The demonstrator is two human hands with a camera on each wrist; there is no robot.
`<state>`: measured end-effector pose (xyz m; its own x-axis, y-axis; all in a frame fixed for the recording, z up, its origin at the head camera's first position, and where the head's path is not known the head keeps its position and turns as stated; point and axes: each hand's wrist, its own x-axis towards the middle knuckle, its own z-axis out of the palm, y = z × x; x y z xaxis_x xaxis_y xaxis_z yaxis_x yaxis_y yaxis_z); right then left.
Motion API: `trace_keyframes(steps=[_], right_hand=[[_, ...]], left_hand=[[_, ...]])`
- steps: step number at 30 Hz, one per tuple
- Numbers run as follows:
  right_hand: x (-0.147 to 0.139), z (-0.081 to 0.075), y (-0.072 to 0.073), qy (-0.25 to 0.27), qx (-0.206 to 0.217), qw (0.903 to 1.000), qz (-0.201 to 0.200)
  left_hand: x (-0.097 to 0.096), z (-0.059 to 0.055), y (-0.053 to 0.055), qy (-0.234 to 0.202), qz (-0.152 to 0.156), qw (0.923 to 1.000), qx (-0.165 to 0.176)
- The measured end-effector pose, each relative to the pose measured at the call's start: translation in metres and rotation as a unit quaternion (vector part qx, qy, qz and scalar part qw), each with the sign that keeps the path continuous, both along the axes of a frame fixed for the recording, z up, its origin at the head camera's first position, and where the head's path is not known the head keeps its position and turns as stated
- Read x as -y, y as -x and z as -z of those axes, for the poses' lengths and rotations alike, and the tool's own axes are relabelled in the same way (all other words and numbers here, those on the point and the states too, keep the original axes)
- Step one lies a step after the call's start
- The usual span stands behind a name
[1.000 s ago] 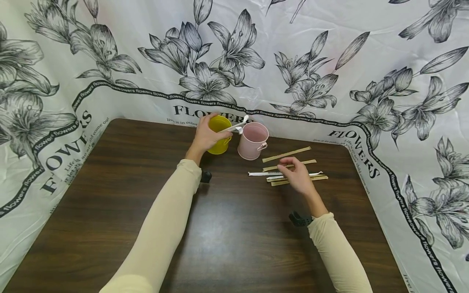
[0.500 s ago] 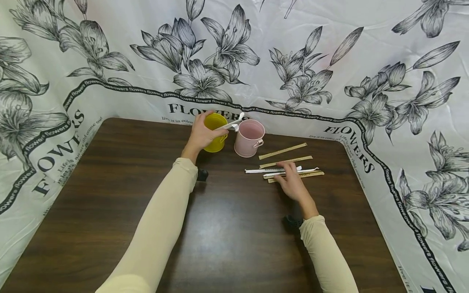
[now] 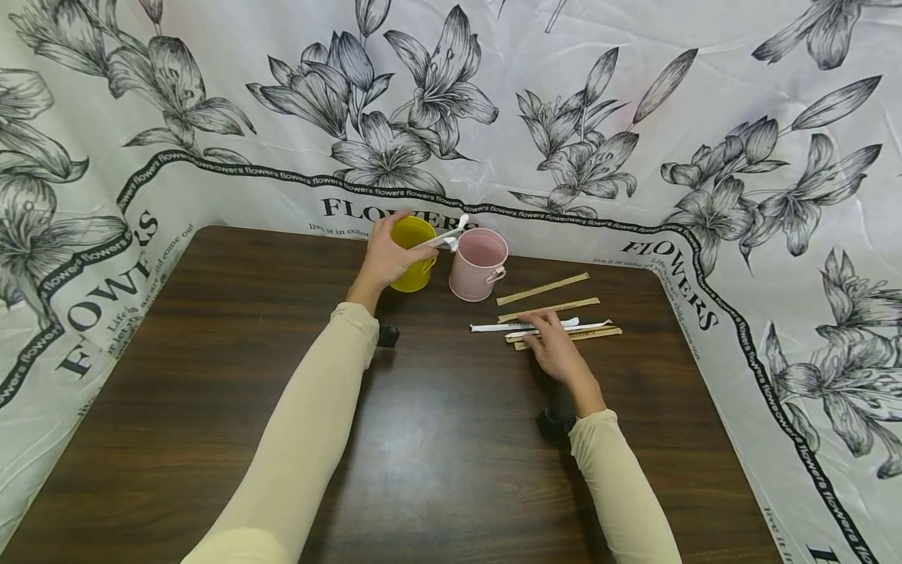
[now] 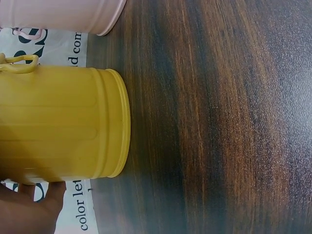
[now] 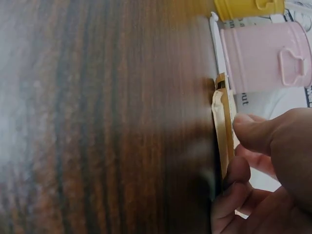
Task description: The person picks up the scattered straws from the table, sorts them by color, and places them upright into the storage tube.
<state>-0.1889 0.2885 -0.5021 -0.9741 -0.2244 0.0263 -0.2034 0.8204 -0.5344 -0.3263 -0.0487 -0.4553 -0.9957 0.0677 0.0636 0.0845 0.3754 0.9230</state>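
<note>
Buckets (image 3: 470,278) show insides only in head view.

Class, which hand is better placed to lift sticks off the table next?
The right hand, I'd judge: its fingers are at the sticks, while the left hand is away from them, gripping the yellow pail.

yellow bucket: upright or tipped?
Upright: in the head view the yellow bucket shows its open mouth facing up, base down on the table, with the left hand gripping it.
</note>
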Motion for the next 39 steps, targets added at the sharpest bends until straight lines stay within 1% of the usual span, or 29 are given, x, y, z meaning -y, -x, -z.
trace_keyframes(steps=[4, 8, 10, 15, 17, 19, 22, 26, 28, 30, 34, 36, 38, 39], right_hand=[[0.003, -0.001, -0.001, -0.011, -0.027, 0.9995, -0.007], [0.006, 0.000, -0.001, -0.014, -0.050, 0.9986, -0.002], [0.007, 0.000, -0.001, -0.017, -0.045, 0.9988, 0.007], [0.006, -0.001, -0.002, -0.003, -0.008, 0.9987, 0.049], [0.005, -0.002, -0.004, 0.011, -0.005, 0.9980, 0.061], [0.003, -0.003, -0.005, 0.022, -0.009, 0.9976, 0.064], [0.001, -0.005, -0.005, 0.031, -0.032, 0.9972, 0.060], [0.003, -0.013, -0.005, 0.049, -0.081, 0.9942, 0.050], [0.006, -0.020, -0.005, 0.069, -0.113, 0.9901, 0.048], [0.011, -0.029, -0.004, 0.094, -0.147, 0.9835, 0.048], [0.023, -0.052, -0.005, 0.164, -0.204, 0.9640, 0.050], [0.029, -0.065, -0.007, 0.204, -0.219, 0.9530, 0.049], [0.036, -0.079, -0.009, 0.250, -0.219, 0.9423, 0.040], [0.039, -0.086, -0.010, 0.277, -0.217, 0.9355, 0.036]], left_hand=[[0.000, 0.000, 0.001, 0.000, 0.001, 1.0000, -0.005], [0.001, 0.000, 0.003, 0.002, 0.001, 1.0000, -0.007], [0.001, 0.000, 0.003, 0.002, -0.001, 1.0000, -0.006], [0.001, -0.001, 0.003, 0.002, -0.002, 1.0000, -0.002], [0.001, -0.001, 0.002, 0.002, -0.002, 1.0000, -0.002], [0.000, -0.001, 0.001, 0.002, 0.000, 1.0000, -0.001], [-0.001, -0.002, 0.000, -0.002, 0.002, 1.0000, 0.000], [-0.002, -0.002, 0.000, -0.002, 0.002, 1.0000, -0.002], [-0.002, -0.001, 0.000, -0.001, 0.002, 1.0000, -0.004], [-0.001, -0.001, 0.000, 0.002, 0.000, 1.0000, -0.004], [0.001, 0.001, 0.000, 0.006, -0.004, 1.0000, -0.004], [0.001, 0.001, 0.001, 0.009, -0.004, 0.9999, -0.005], [0.001, 0.001, 0.000, 0.009, -0.002, 0.9999, -0.004], [0.001, 0.000, 0.000, 0.009, -0.001, 1.0000, -0.003]])
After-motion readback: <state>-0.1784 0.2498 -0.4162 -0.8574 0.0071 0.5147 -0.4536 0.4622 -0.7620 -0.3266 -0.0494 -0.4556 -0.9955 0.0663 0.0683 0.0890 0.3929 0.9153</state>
